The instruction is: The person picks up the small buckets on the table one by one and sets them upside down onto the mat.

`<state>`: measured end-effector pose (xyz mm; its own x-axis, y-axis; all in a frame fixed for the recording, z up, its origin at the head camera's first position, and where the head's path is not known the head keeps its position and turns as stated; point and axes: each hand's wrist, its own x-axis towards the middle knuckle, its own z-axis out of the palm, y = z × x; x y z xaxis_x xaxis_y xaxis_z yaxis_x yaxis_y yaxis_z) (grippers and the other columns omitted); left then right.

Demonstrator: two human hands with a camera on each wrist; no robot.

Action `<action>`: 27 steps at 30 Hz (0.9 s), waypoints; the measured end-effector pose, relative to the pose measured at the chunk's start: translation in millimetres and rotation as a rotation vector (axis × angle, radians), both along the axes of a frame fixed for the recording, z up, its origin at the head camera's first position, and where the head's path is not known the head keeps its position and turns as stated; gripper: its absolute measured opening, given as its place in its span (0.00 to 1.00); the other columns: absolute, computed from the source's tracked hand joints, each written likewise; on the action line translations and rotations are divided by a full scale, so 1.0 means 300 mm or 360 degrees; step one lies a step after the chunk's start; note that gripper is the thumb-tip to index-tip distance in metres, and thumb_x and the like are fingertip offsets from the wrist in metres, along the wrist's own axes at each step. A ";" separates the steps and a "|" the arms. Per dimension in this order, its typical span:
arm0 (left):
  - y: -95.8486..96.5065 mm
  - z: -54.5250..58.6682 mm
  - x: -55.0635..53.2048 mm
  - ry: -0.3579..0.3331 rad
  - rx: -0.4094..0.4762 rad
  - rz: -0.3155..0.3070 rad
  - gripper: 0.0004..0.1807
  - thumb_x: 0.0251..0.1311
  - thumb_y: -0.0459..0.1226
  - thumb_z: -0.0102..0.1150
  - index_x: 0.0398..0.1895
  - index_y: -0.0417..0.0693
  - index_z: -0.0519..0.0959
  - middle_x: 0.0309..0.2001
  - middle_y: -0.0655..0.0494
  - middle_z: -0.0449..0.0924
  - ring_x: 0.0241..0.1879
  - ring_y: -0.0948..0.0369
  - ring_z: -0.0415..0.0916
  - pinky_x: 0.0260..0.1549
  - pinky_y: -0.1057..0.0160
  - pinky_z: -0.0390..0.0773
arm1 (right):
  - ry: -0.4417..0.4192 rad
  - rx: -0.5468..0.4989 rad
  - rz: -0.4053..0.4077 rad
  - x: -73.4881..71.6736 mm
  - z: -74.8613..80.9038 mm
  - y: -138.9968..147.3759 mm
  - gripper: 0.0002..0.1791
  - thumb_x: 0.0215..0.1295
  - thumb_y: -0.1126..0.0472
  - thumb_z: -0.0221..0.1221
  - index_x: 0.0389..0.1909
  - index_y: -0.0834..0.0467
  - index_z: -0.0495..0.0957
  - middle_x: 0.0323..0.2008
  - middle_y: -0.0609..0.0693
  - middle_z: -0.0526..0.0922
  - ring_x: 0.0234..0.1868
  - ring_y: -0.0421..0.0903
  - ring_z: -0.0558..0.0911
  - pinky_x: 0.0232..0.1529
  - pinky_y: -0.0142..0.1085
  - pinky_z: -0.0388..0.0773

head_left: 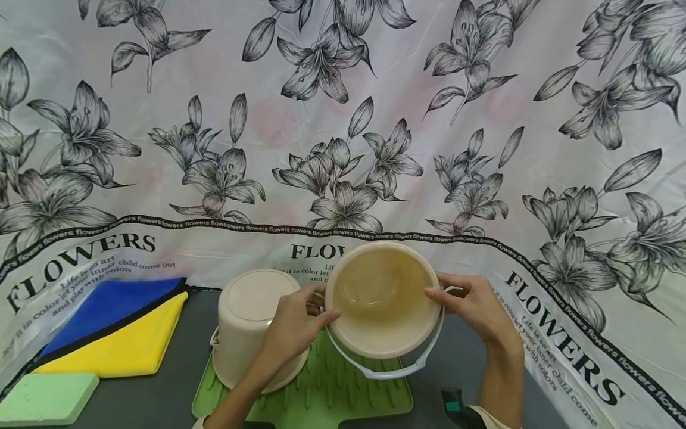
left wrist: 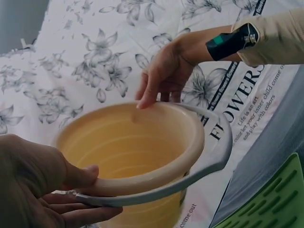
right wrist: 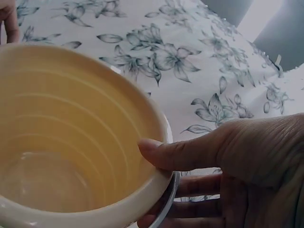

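Note:
A cream bucket [head_left: 383, 339] with a pale grey handle [head_left: 393, 374] is held up, its mouth tilted toward the head camera. My left hand [head_left: 297, 325] grips the rim on the left, thumb over the edge and fingers outside. On the opposite side my right hand [head_left: 471, 304] pinches the rim the same way. In the right wrist view the right thumb [right wrist: 180, 154] lies over the bucket's rim. The inside shows ridged rings and nothing in it. A second cream bucket [head_left: 257, 298] stands upside down beside my left forearm, on a green drying mat [head_left: 343, 393].
At the left a blue cloth [head_left: 118, 310] and a yellow cloth [head_left: 123, 345] lie on the dark grey table [head_left: 193, 316]. A light green sponge-like block [head_left: 48, 396] is in front of them. A floral curtain [head_left: 343, 119] hangs close behind the table.

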<state>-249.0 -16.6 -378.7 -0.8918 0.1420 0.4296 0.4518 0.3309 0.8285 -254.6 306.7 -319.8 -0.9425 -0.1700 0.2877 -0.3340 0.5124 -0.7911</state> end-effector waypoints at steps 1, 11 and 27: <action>0.000 -0.003 0.001 0.0020 -0.0016 0.0003 0.17 0.58 0.31 0.74 0.51 0.41 0.83 0.40 0.46 0.90 0.37 0.55 0.90 0.35 0.72 0.86 | 0.0003 -0.0007 0.0000 0.001 -0.001 0.000 0.27 0.69 0.60 0.69 0.64 0.68 0.79 0.51 0.69 0.88 0.36 0.39 0.91 0.41 0.34 0.88; 0.013 -0.013 0.005 0.0314 0.0008 0.0043 0.14 0.58 0.30 0.73 0.47 0.43 0.85 0.41 0.47 0.91 0.44 0.51 0.91 0.43 0.70 0.88 | 0.0287 0.0041 0.0043 -0.001 -0.010 0.010 0.18 0.64 0.65 0.72 0.53 0.63 0.84 0.42 0.30 0.87 0.40 0.36 0.90 0.38 0.34 0.89; 0.015 -0.036 -0.026 0.0665 -0.0033 0.0019 0.07 0.56 0.28 0.73 0.37 0.41 0.85 0.39 0.49 0.89 0.39 0.57 0.90 0.38 0.75 0.86 | 0.1037 0.0122 0.0458 -0.007 0.012 -0.028 0.29 0.57 0.86 0.63 0.60 0.67 0.81 0.53 0.52 0.85 0.54 0.35 0.83 0.56 0.24 0.82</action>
